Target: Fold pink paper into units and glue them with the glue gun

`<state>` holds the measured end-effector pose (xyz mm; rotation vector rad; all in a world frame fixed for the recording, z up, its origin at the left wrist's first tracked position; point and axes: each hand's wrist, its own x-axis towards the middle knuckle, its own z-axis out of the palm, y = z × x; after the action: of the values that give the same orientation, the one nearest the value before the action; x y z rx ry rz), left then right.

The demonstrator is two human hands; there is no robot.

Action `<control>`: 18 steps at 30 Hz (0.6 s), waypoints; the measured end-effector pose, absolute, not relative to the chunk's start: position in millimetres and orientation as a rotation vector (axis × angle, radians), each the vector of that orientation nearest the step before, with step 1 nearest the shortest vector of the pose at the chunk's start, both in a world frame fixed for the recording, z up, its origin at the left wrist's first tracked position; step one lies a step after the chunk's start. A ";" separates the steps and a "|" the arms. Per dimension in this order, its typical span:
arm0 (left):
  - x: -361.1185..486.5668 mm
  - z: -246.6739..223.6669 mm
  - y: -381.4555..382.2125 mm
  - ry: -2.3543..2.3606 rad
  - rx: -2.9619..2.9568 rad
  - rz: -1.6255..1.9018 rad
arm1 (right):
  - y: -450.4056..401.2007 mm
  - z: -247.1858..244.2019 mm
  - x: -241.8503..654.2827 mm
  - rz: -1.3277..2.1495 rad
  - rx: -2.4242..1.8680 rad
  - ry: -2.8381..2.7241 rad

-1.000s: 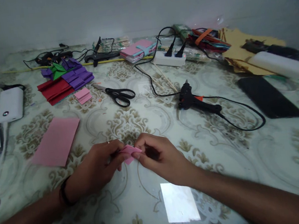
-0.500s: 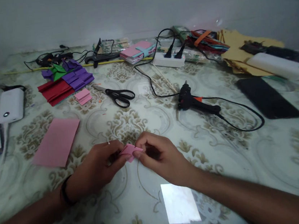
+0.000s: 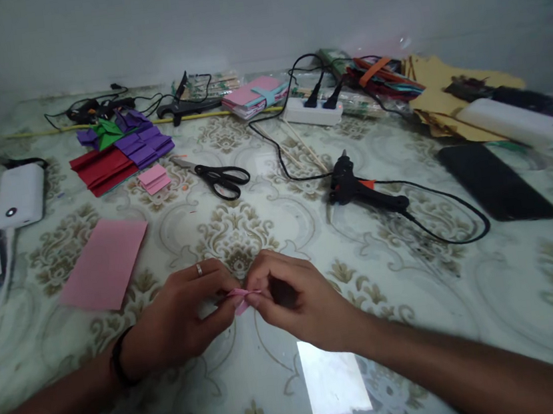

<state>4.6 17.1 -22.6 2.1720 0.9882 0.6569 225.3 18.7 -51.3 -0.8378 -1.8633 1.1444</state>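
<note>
Between my two hands is a small folded piece of pink paper, partly covered by the fingertips. My left hand pinches its left end between thumb and fingers. On the right end, my right hand pinches with thumb and forefinger. Both hands sit close together, just above the patterned tabletop. A flat sheet of pink paper lies left of my left hand. Farther back rests a small creased pink piece, beside black-handled scissors.
A black glue gun with its cord lies right of centre, near a dark phone. Red folded paper and purple folded paper lie back left. A white power bank is at left, a power strip at the back.
The pink paper has tilted and come slightly lower, so less of its face shows. My fingers have drawn closer around it. Everything else on the table stays put.
</note>
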 end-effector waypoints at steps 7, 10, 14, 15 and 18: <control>4.8 -21.7 15.4 1.039 2.172 0.640 | 19.0 -50.5 225.1 1.164 -0.827 -1.869; 4.2 -19.1 17.2 1.081 2.133 0.719 | 19.3 -50.8 225.3 1.166 -0.831 -1.842; 1.9 -17.7 19.7 1.096 2.084 0.757 | 20.1 -50.4 225.6 1.223 -0.893 -1.726; 1.5 -18.2 20.1 1.101 2.079 0.760 | 20.2 -50.1 225.6 1.239 -0.905 -1.710; 1.3 -20.4 20.2 1.117 2.074 0.759 | 20.6 -49.5 225.1 1.245 -0.899 -1.740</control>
<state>1.3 20.2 -20.4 2.0739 1.1171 0.7593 225.1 20.6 -49.5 -0.8994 -1.7404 1.2453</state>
